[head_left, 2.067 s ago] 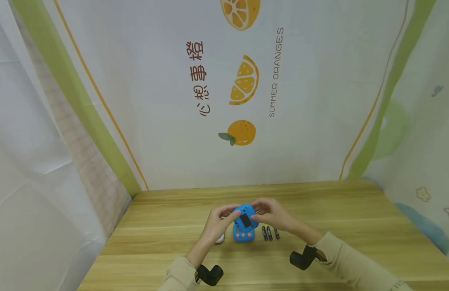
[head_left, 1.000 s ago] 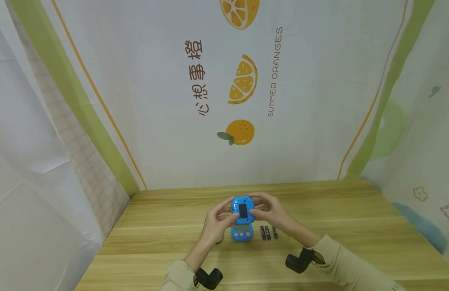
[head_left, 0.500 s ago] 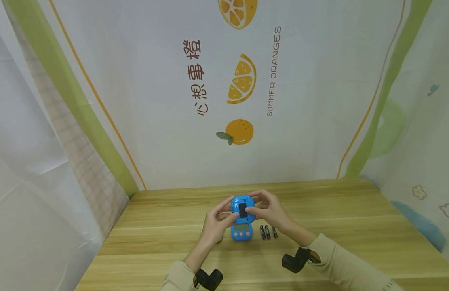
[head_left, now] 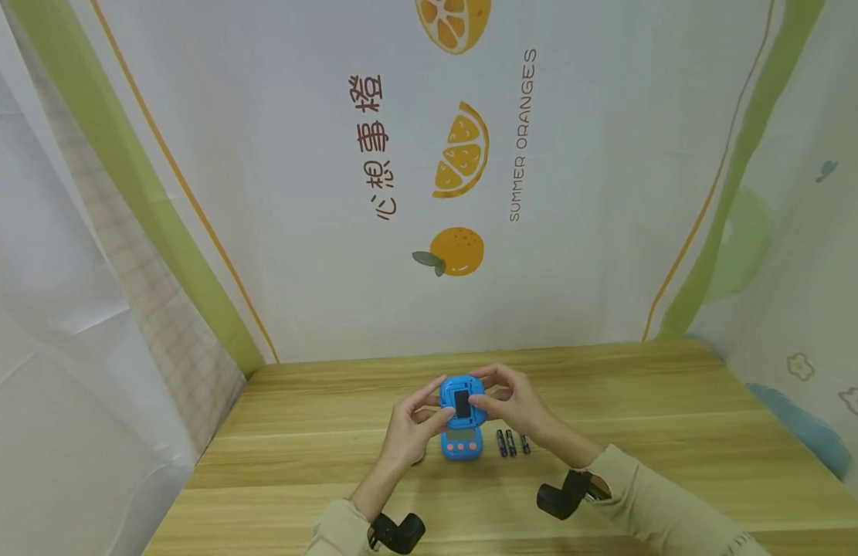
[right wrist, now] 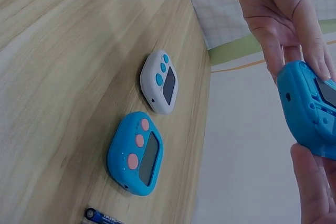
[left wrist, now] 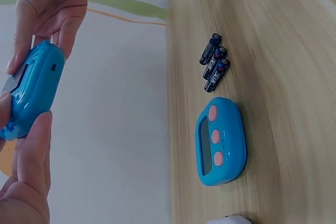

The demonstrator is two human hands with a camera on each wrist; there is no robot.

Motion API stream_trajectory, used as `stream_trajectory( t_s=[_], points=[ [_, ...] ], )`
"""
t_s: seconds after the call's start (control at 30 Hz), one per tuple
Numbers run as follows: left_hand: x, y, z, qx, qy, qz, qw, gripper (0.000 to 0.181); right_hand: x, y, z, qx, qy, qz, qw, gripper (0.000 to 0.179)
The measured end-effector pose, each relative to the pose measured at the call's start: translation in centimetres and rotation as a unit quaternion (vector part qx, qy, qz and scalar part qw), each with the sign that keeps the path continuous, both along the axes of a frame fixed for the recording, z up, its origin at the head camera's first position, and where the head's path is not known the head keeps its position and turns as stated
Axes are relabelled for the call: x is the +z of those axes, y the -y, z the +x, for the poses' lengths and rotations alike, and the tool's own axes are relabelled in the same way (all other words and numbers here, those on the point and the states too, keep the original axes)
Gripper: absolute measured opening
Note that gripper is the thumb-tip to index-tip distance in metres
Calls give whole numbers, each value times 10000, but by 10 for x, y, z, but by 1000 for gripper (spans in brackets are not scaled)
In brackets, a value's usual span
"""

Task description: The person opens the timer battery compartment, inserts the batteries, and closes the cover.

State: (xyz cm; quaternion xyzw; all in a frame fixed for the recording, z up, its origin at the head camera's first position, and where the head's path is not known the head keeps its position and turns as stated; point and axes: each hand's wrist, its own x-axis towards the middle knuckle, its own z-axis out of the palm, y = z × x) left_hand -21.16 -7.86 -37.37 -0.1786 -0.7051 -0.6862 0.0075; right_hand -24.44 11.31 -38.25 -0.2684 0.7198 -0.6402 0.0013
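A blue digital timer [head_left: 462, 403] is held up off the table between both hands, its back with a dark rectangle turned toward me. My left hand [head_left: 409, 425] grips its left side, thumb on the lower edge of the back. On the other side, my right hand [head_left: 515, 401] holds it, thumb laid over the back near the dark rectangle. Below it on the table lies another blue timer [right wrist: 135, 153] with pink buttons and a grey screen. To its left is a white timer [right wrist: 159, 82] with blue buttons, mostly hidden by my left hand in the head view.
Three dark AAA-size batteries [head_left: 510, 443] lie side by side on the wooden table [head_left: 317, 463], right of the lower timer. A white curtain [head_left: 296, 232] printed with oranges hangs behind the table's far edge. Black wrist-camera mounts [head_left: 398, 533] jut out from both wrists.
The held timer was tilted; both hands raised it slightly and turned it straight. My right thumb then slid from its right edge in toward the dark rectangle. The table items stayed put.
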Motion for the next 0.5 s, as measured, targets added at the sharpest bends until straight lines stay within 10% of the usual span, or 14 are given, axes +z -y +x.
stream_trajectory(
  t_s=[0.5],
  points=[
    [-3,4,1,7,109,-118,9999,46,-6,-3,-3,264,67,341,9990,36]
  ],
)
